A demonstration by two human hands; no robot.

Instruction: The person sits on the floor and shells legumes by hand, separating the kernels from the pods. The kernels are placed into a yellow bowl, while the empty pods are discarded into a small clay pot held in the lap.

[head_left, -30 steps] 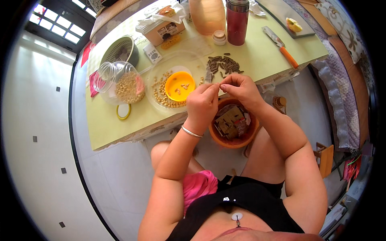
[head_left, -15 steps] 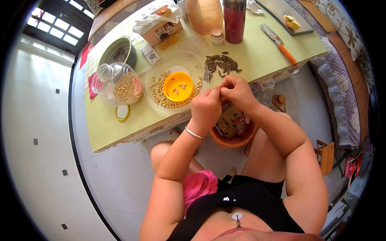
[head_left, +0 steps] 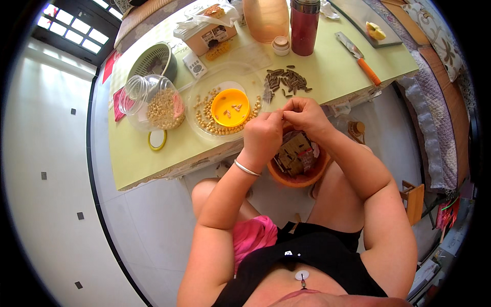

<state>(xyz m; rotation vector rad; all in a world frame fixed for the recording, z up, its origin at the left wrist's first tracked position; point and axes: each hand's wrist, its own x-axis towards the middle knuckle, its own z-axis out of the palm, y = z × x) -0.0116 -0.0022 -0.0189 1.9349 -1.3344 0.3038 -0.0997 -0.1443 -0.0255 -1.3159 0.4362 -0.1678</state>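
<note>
My left hand (head_left: 263, 135) and my right hand (head_left: 305, 115) meet fingertip to fingertip over the table's front edge, pinching a small seed I can barely make out. A silver bangle circles my left wrist. Just beyond my fingers lies a pile of dark striped seeds (head_left: 286, 82) on the yellow-green table (head_left: 153, 158). To its left a clear plastic dish (head_left: 197, 97) holds pale kernels around a small orange bowl (head_left: 230, 106) with a few kernels in it. Under my hands an orange basin (head_left: 302, 176) holds scraps and shells.
A tipped glass jar of pale kernels (head_left: 153, 105) and its yellow lid (head_left: 157, 139) lie at the left. Farther back are a green colander (head_left: 151, 60), a box (head_left: 207, 33), a red flask (head_left: 305, 25) and an orange-handled knife (head_left: 360, 59). A wooden stool (head_left: 413, 197) stands at right.
My two hands have drifted slightly down and toward me, staying pressed together at the fingertips. The view has shifted a little; things on the table have not moved.
</note>
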